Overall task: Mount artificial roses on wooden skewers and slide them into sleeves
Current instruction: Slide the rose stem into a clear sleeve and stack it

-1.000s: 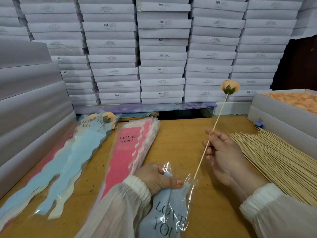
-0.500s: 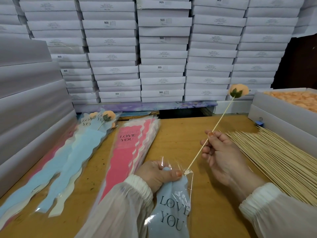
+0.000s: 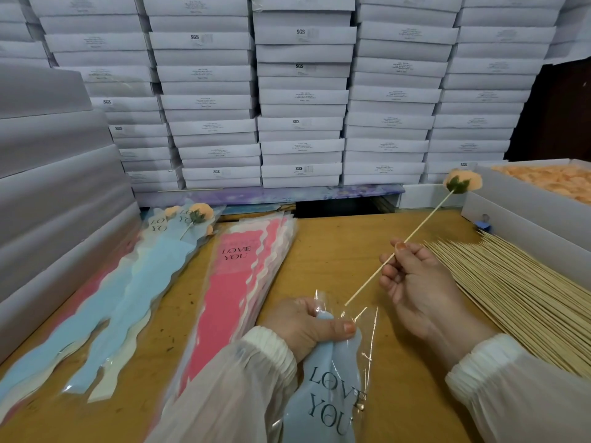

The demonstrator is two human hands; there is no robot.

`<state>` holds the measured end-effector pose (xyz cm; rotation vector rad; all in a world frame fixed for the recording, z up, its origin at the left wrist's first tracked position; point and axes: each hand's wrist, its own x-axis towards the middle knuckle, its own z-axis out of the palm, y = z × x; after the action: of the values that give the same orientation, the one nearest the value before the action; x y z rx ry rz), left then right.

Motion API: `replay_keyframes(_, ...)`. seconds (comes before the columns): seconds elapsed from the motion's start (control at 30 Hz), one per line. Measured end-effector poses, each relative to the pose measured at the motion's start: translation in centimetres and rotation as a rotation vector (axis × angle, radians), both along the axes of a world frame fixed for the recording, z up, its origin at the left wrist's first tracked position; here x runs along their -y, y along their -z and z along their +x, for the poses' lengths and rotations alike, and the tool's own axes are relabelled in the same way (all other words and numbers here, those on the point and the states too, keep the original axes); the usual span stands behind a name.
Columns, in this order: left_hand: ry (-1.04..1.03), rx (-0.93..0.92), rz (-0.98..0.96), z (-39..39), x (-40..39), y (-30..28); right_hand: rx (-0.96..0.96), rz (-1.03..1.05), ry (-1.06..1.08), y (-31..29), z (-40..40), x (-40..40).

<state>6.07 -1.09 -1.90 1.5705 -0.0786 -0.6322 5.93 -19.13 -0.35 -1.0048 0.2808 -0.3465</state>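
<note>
Now the right hand (image 3: 422,282) pinches a wooden skewer (image 3: 396,251) near its middle, tilted, with an orange rose (image 3: 462,182) on the far end and the bare tip touching the clear mouth of a blue sleeve (image 3: 329,385). The left hand (image 3: 307,330) grips that sleeve at its top, thumb pressed across it, on the counter (image 3: 339,244). A heap of skewers (image 3: 524,295) lies to the right, beside a box of orange roses (image 3: 543,183). Pink sleeves (image 3: 233,289) and filled blue ones (image 3: 128,289) lie to the left.
</note>
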Motion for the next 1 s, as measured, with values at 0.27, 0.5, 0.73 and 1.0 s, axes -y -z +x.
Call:
replay_keyframes(0.27, 0.001, 0.030, 0.016, 0.1, 0.4, 0.3, 0.002, 0.033, -0.060, -0.2, 0.0, -0.7)
replay_keyframes(0.5, 0.004, 0.041, 0.003, 0.4, 0.5, 0.6, 0.000, -0.029, -0.057, -0.3, -0.2, -0.6)
replay_keyframes(0.73, 0.041, 0.012, -0.010, -0.1, 0.4, -0.3, 0.020, -0.142, -0.057, 0.0, -0.2, -0.6)
replay_keyframes(1.0, -0.010, -0.025, -0.029, 0.2, 0.6, -0.1, 0.016, -0.306, -0.139, 0.1, -0.6, -1.1)
